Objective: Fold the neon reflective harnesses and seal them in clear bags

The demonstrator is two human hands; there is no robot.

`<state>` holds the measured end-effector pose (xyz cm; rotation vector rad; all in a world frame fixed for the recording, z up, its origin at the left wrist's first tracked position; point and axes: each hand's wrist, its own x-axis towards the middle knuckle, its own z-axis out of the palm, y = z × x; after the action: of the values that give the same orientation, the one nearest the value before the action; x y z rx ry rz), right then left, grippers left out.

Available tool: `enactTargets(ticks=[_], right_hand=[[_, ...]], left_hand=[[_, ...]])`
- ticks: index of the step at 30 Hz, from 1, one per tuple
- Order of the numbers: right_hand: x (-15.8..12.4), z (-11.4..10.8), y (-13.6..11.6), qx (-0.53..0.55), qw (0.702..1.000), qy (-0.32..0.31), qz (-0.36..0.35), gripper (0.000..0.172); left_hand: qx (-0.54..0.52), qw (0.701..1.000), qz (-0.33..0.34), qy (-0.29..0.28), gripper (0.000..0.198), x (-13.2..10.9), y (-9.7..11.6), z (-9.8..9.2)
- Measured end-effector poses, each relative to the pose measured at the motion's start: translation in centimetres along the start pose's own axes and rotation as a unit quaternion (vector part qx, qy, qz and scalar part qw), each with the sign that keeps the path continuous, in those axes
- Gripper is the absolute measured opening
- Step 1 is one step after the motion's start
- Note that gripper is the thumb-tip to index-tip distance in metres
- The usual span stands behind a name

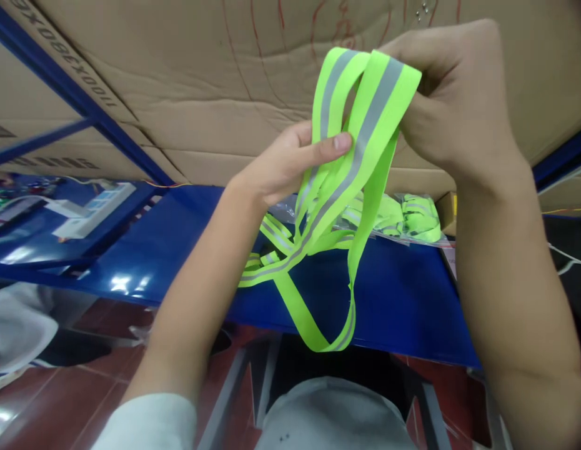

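Observation:
A neon yellow-green strap harness with grey reflective stripes (337, 187) hangs in loops in front of me. My left hand (290, 162) pinches several of its bands between thumb and fingers, closed on them. My right hand (454, 100) is higher up and to the right. It grips the top folded loops of the same harness, fingers curled shut. One long loop dangles down to the front edge of the glossy blue shelf (178, 250).
More folded neon straps in clear plastic (407, 219) lie on the blue shelf behind the harness. Large cardboard boxes (201, 81) stand behind it, framed by blue rack beams (89, 112). A white power strip (91, 209) sits at left. Red floor shows below.

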<state>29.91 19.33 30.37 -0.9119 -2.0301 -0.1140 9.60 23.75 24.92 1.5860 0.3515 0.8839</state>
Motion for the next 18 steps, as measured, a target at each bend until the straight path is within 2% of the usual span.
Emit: enactTargets(ticks=[3,8,11,13,16,18], right_hand=[[-0.3,0.4,0.1,0.012,0.998,0.031,0.062,0.024],[-1.3,0.9,0.4,0.132,0.988,0.03,0.077,0.038],[-1.7,1.4,1.2,0.224,0.968,0.041,0.105,0.031],[-1.8,1.7,1.6,0.299,0.942,0.038,0.145,0.021],[-1.9,1.7,1.5,0.404,0.89,0.009,0.211,0.011],[-2.0,1.5,0.7,0.442,0.864,-0.005,0.241,0.012]], left_hand=[[0.022,1.0,-0.019,0.005,0.014,0.0,0.5,0.3],[0.03,0.998,-0.047,-0.019,0.013,0.0,0.8,0.0],[0.075,0.996,0.001,-0.05,0.014,-0.1,1.2,-0.2],[0.11,0.992,0.041,-0.05,0.014,0.0,1.5,-0.1],[0.167,0.981,0.094,0.031,0.006,0.5,1.8,0.1],[0.226,0.957,0.149,0.105,0.011,1.1,1.9,0.3]])
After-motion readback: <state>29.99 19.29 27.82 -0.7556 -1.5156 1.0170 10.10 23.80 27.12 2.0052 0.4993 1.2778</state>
